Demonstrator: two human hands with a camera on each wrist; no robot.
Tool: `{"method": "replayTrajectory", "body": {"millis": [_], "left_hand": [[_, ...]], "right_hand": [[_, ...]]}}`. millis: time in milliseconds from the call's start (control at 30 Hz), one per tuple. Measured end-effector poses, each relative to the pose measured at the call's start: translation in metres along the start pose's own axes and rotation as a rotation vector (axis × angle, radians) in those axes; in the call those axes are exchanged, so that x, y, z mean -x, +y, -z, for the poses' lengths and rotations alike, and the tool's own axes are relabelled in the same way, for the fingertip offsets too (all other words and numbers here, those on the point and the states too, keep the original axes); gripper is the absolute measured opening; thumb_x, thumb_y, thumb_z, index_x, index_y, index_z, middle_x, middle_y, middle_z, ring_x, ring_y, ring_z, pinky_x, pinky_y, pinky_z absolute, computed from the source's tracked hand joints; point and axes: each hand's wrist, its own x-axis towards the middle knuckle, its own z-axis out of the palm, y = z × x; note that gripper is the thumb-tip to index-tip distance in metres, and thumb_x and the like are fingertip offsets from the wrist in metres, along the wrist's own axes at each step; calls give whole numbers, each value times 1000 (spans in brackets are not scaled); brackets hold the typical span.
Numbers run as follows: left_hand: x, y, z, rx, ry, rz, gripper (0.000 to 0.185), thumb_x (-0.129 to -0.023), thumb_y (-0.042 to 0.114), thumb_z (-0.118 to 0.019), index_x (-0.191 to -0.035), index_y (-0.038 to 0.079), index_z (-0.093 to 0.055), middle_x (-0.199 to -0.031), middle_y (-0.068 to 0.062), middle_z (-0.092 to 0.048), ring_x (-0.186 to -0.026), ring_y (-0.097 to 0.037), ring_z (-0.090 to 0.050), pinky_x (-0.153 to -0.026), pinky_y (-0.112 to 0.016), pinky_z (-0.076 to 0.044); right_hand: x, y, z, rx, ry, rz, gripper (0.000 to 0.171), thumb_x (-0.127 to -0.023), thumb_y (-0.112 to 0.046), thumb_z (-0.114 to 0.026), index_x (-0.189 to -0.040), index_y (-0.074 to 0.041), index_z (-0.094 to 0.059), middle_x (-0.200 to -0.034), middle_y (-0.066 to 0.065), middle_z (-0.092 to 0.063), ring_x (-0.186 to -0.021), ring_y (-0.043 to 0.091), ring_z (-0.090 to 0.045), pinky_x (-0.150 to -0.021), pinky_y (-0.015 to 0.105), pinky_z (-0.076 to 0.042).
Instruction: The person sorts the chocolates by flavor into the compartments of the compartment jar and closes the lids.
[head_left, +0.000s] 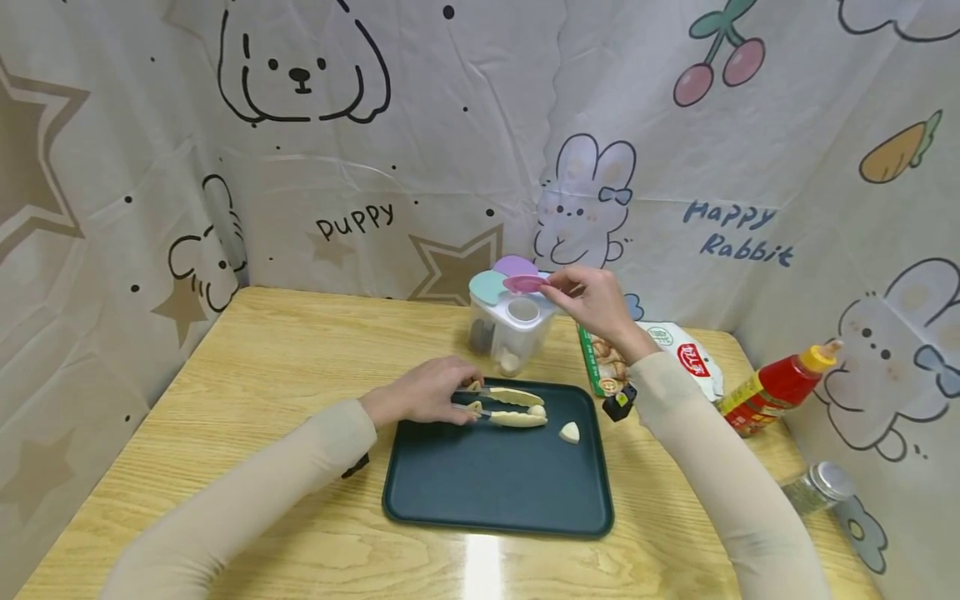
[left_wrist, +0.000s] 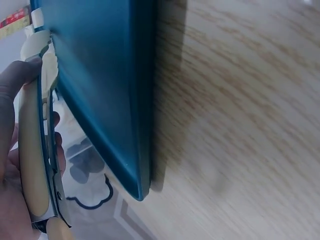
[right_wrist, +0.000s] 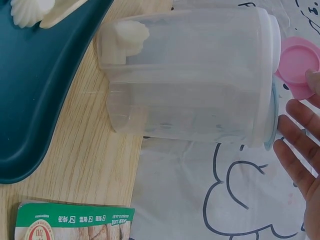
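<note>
**Two hands, two separate holds: tongs on the tray, lid tab at the container**

Two points of contact, as I read it from the head view. The left hand [head_left: 423,392] is curled round the handle end of the tongs [head_left: 501,407], which lie low over the dark tray [head_left: 495,483] with their long axis running out to the person's right; the tips sit closed on a small pale piece [head_left: 537,411]. A second pale wedge [head_left: 570,432] lies apart on the tray, just beyond the tips.

The right hand [head_left: 592,302] is raised behind the tray, thumb and forefinger pinching the pink lid flap [head_left: 523,284] of the clear compartment container [head_left: 512,325]; the opening under the flap stands uncovered.

In my judgement the governing relation is this: the container stands beyond the tray's far edge, behind and slightly right of the tong tips, nearer the right hand. The bench [head_left: 285,350] carries both.
</note>
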Motion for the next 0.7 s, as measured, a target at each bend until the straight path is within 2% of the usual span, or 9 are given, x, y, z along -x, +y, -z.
{"method": "replayTrajectory", "body": {"millis": [300,700], "left_hand": [[12,-6,5,24,87,-6,49,-88,36,-86,-126,10,-69,-111,-4,-71,-99,-17,-62,-92,-41,-55],[23,-4,9,15,117,-27,46,-87,33,-87,-123,9,-69,-109,-5,-71,-97,-16,-63,-90,-40,-56]], "right_hand": [[0,0,2,2,-5,-3,17,-96,-18,-79,-102,-3,-79,-98,16,-80,-86,29,-75,-78,45,-65],[0,0,0,2,-4,-7,16,-96,-18,-78,-102,-3,-79,-99,16,-80,-87,29,-76,-78,45,-65]]}}
